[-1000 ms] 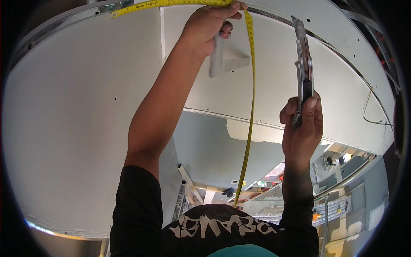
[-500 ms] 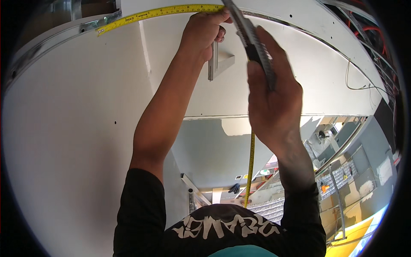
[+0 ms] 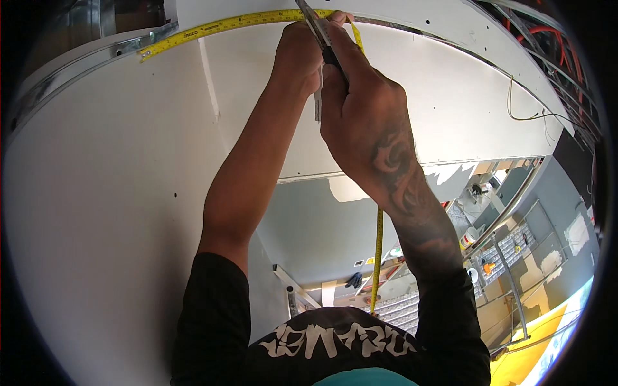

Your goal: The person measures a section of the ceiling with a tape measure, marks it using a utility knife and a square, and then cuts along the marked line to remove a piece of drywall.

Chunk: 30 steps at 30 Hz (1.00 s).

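My left hand (image 3: 297, 58) is closed at the upper edge of a white board (image 3: 109, 174), gripping the yellow blade of a tape measure (image 3: 225, 24) that runs left along the metal edge. A grey metal square (image 3: 318, 108) sticks out below that hand, mostly hidden now. My right hand (image 3: 364, 106) is wrapped round a utility knife (image 3: 320, 37), its blade pointing up and left across the tape, right beside the left hand's fingers. More tape bends down just behind the right hand, and a length of it hangs lower toward my chest.
A metal channel (image 3: 96, 55) follows the board's upper edge. Loose wires (image 3: 534, 118) and metal framing with red cables (image 3: 560, 48) are at the upper right. Far below lie a white bucket (image 3: 470, 238), a dark glove (image 3: 353, 280) and a metal rail (image 3: 515, 289).
My right hand has moved left with the utility knife, bringing it against the tape near my left hand. The tape's end has shifted slightly left and down.
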Tool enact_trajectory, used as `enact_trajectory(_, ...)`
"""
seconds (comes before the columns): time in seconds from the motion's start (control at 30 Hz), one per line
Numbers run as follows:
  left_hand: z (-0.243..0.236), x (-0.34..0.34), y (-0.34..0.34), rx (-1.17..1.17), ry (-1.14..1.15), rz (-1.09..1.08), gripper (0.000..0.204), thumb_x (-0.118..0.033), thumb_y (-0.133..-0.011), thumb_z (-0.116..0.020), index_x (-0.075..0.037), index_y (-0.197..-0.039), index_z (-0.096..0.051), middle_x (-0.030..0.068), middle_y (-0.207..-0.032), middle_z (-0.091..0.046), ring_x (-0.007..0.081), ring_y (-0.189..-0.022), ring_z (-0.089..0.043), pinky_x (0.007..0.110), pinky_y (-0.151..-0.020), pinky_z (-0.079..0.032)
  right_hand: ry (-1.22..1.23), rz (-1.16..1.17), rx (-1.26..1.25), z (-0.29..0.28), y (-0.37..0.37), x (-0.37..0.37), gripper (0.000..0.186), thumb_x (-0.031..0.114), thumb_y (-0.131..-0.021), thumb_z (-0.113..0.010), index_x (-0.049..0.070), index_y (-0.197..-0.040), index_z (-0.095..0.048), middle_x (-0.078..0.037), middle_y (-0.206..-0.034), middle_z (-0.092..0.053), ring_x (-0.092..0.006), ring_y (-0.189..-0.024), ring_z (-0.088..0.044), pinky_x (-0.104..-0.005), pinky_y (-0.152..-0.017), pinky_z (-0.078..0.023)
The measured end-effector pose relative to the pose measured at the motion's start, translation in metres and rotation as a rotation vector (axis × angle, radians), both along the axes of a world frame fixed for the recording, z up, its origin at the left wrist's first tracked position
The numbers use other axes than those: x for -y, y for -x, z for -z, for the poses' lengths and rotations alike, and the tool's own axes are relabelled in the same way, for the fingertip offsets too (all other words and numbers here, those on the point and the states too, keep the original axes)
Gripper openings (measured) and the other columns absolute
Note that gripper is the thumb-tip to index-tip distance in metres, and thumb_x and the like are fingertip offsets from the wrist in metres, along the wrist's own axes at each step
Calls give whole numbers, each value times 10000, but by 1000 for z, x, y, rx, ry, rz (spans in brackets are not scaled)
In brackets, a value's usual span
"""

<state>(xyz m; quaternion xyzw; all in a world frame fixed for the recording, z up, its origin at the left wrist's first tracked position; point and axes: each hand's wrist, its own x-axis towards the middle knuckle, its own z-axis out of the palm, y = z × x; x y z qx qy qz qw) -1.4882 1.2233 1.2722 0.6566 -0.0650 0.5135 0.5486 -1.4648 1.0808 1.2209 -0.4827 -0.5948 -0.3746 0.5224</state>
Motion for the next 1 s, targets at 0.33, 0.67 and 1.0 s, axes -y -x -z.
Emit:
enact_trajectory(0.33, 2, -2, -1, 23, -77, -138, 280, -299, -942, -735, -25, -1000, -746, 89, -962, -619, 164, -856, -572, 313, -687, -475, 52, 47, -25, 5, 6, -7, 469, 32, -964, -544, 24, -1431, -508, -225, -769, -671, -378, -698, -702, -439, -614, -558)
enact_trajectory(0.67, 1, -8, -2, -58, -13, -141, 308, -380, -969, -684, -89, -1024, -770, 98, -983, -642, 171, -917, -570, 341, -743, -481, 17, 135, 12, 11, 11, -13, 526, 25, -945, -558, 26, -1464, -471, -208, -750, -659, -375, -696, -698, -459, -620, -567)
enact_trajectory(1.0, 13, 7, 10, 180, -505, -229, 296, -306, -1001, -653, -82, -1191, -685, 62, -1087, -587, 107, -722, -497, 242, -661, -444, 100, 218, -1, 5, 24, -7, 500, 68, -944, -565, 15, -1436, -493, -212, -738, -659, -383, -668, -699, -475, -600, -562)
